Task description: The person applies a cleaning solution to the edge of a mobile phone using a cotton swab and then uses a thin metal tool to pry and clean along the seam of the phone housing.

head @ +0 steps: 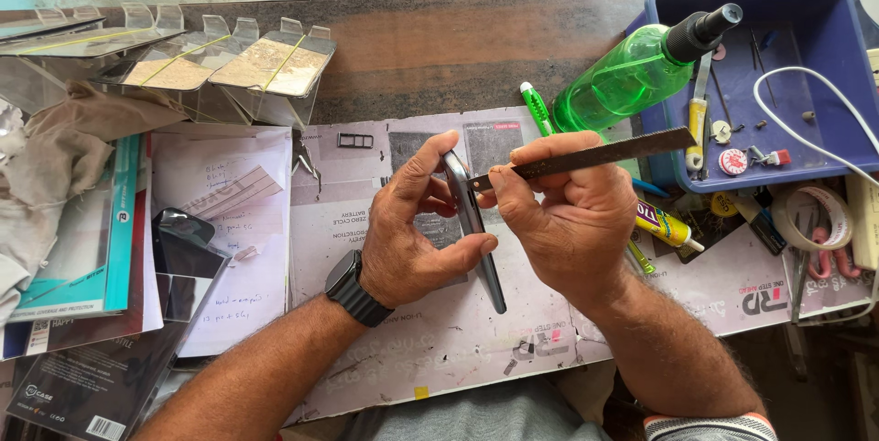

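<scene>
Phone [473, 221] stands on edge at the centre of the frame, pinched in my left hand [412, 230]: thumb along the lower side, fingers curled over the top. My right hand [568, 217] is closed around a flat metal blade [595, 155], whose narrow tip meets the phone's upper edge, right at the seam as far as I can judge. The blade's long end points toward the upper right, over the green spray bottle [632, 75] that leans on the blue tray [824, 10].

To do this well, I would keep the blade shallow and nearly parallel to the seam, so that it wedges rather than digs. I should brace the phone firmly with my left hand, fingertips clear of the tip's path in case it slips. Light, steady pressure from my wrist seems safer than a hard push.

Below both hands a printed sheet [430, 331] covers the tabletop [412, 47]. A yellow glue tube [667, 226] lies just right of my right hand.
</scene>
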